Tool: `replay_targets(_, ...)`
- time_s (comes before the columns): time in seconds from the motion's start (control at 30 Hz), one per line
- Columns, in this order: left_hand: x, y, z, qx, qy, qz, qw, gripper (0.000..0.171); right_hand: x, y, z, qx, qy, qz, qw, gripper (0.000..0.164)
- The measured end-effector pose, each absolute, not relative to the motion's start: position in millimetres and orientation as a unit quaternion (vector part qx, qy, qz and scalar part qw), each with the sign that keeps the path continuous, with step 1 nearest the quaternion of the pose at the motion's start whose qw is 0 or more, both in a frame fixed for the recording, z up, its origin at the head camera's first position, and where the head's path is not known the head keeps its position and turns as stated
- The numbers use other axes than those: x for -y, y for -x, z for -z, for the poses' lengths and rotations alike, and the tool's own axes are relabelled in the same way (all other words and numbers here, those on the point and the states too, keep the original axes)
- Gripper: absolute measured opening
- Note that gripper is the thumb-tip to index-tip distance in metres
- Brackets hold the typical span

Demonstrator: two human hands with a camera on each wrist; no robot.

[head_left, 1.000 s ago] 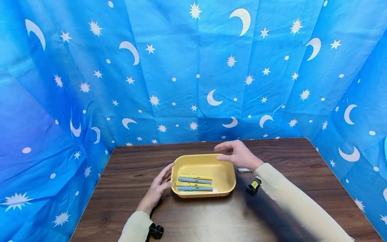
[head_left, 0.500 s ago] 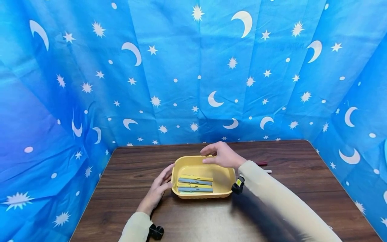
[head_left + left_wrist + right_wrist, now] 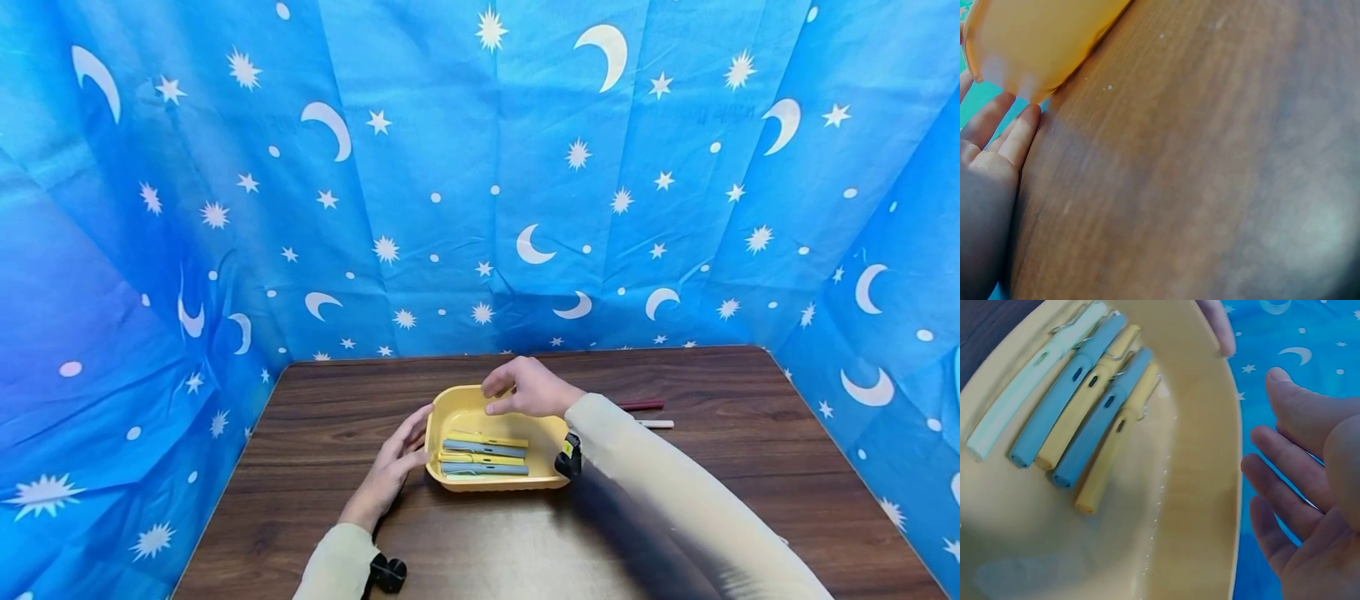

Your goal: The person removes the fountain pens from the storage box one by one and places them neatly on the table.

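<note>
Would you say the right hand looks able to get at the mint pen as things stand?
Probably yes: the right hand seems to hold nothing by the tray's far side, the tray is open above, and nothing appears to cover the mint pen.

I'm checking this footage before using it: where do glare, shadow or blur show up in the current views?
Head: mostly crisp, with pale glare on the table in front of the yellow tray and a dark shadow under the right sleeve; left wrist: soft throughout, wood grain smeared, whitish haze at lower right; right wrist: pens fairly clear, tiny glints inside the tray.
</note>
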State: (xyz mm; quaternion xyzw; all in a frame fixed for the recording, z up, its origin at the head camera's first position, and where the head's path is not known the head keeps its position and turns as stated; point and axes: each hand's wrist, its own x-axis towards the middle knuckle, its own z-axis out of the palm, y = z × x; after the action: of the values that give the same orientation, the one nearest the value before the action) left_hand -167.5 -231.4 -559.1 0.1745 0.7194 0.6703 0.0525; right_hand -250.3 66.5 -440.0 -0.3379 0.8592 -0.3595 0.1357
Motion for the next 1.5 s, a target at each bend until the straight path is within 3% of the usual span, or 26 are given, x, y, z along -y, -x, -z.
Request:
replay_targets(0.83, 229, 169, 560, -0.729, -0.158, -0.663, 0.057, 0.073, -51, 256, 461, -0.867, 0.350, 0.291, 0.203, 0.035)
replay_targets(1.5, 231, 167, 558, -0.735, -0.154, -0.658, 0.052, 0.074, -54, 253, 472, -0.890, 0.315, 0.240, 0.223, 0.018)
